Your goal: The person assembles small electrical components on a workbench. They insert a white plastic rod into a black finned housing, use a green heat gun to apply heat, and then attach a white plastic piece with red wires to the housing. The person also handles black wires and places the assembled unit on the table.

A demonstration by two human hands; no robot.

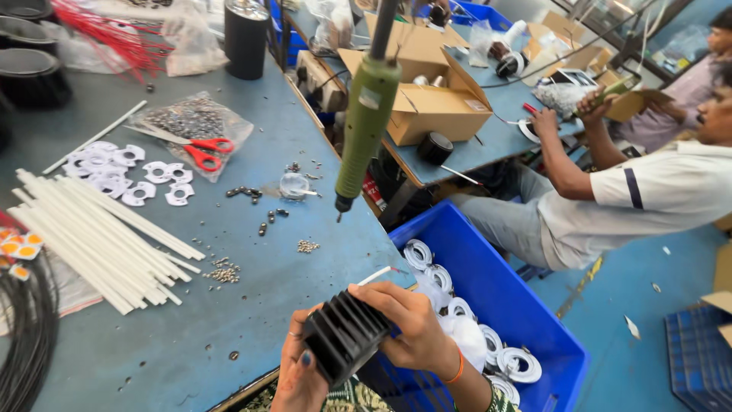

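Note:
A black finned metal block (345,333) is held at the near edge of the blue-grey table (229,252), over the table's corner. My left hand (299,374) grips it from below and the left. My right hand (408,324) clasps it from the right, with a thin white and red wire (380,275) sticking up past the fingers. A green electric screwdriver (364,130) hangs from above, tip down, a short way above the block.
A blue crate (526,305) with white ring parts stands right of the table. On the table lie white tubes (99,229), white flat pieces (122,172), red-handled scissors (204,151) on a bag of screws, and loose screws (306,246). Two people sit at the far right.

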